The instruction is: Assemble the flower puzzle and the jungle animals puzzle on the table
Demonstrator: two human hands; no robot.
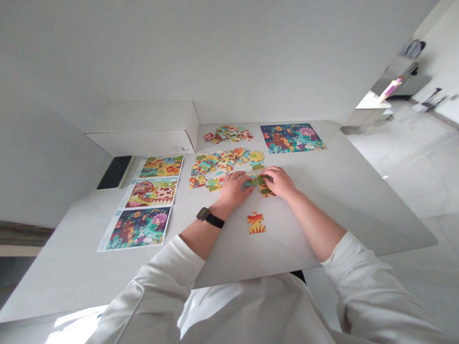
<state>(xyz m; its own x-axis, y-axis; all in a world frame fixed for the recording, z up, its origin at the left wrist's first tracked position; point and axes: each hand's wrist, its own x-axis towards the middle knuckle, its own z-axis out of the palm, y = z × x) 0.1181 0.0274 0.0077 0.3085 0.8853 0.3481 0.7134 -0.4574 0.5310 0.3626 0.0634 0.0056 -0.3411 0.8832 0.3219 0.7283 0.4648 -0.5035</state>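
My left hand (234, 187), with a black watch on its wrist, has its fingers closed on a green-and-blue jigsaw piece (251, 182). Close beside it, my right hand (278, 181) pinches a green jigsaw piece (262, 179) against the first; whether the two are locked together I cannot tell. Under the right fingers lies a yellow-and-brown piece (265, 191), partly hidden. A lone orange-and-yellow piece (256, 223) rests nearer to me. Just beyond my hands spreads a loose heap of jigsaw pieces (218, 164).
A second pile of pieces (229, 133) lies near the wall. An assembled dark-blue puzzle (292, 138) is at the back right. On the left are a sheet with three pictures (150, 194), a phone (115, 172) and a white box (147, 138). The grey table's front edge (243, 280) is near my body.
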